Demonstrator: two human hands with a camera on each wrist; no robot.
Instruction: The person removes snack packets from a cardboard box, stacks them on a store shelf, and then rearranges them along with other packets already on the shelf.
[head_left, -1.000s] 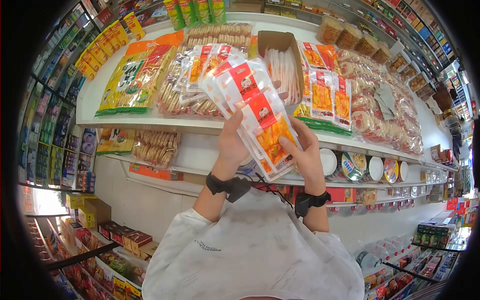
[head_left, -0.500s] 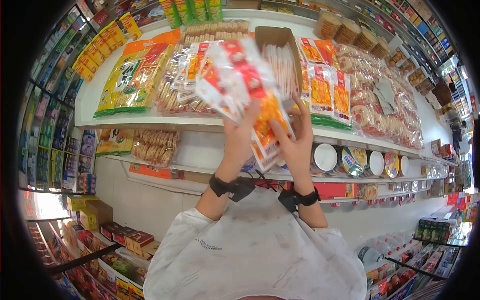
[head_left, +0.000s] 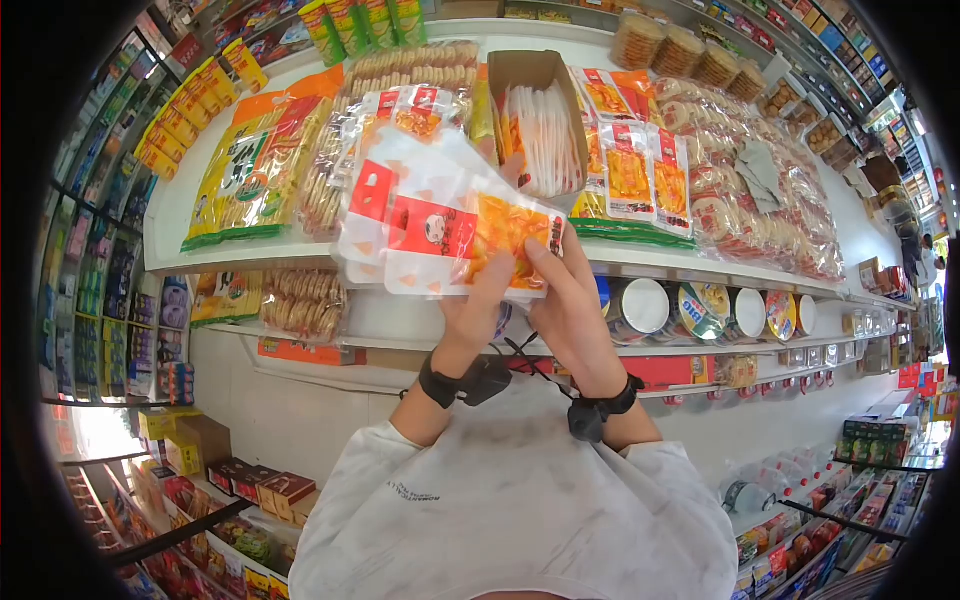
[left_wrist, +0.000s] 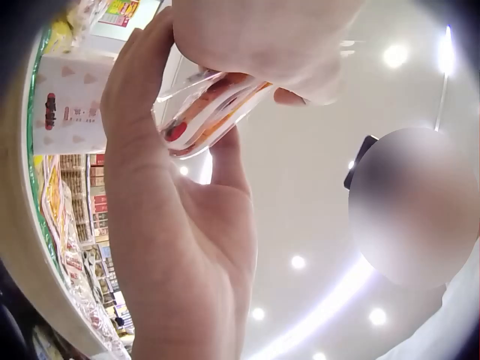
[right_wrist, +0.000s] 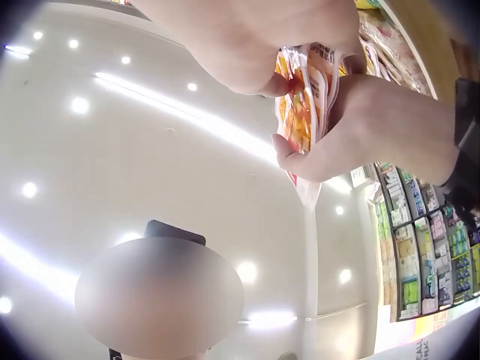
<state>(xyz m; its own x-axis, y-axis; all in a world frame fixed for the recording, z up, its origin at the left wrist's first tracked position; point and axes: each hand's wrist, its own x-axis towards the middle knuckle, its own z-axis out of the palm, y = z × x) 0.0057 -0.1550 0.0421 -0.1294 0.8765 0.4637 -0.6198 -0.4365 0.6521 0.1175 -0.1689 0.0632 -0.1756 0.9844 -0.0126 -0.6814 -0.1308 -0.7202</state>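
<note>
Two hands clamped on one fanned stack of flat white-red-orange plastic packets (head_left: 430, 230), held up in front of the white shelf (head_left: 215, 258). Left hand (head_left: 475, 315) pinches the near long edge, thumb on the front face; right hand (head_left: 572, 325) grips the food-window end, thumb also on the front. Key relation from where I sit: the stack's long axis runs sideways, red-and-white ends fanned out left, orange windows right, between the thumbs. The open brown cardboard box (head_left: 530, 68), with white-edged packets (head_left: 550, 140) standing on edge inside, sits just beyond the stack, ahead and right. I judge the right hand nearer to it; the fan spreads away from the box. So I read the packets as lying crosswise to the box's longer side. Exact count: I can't tell, they overlap.
</note>
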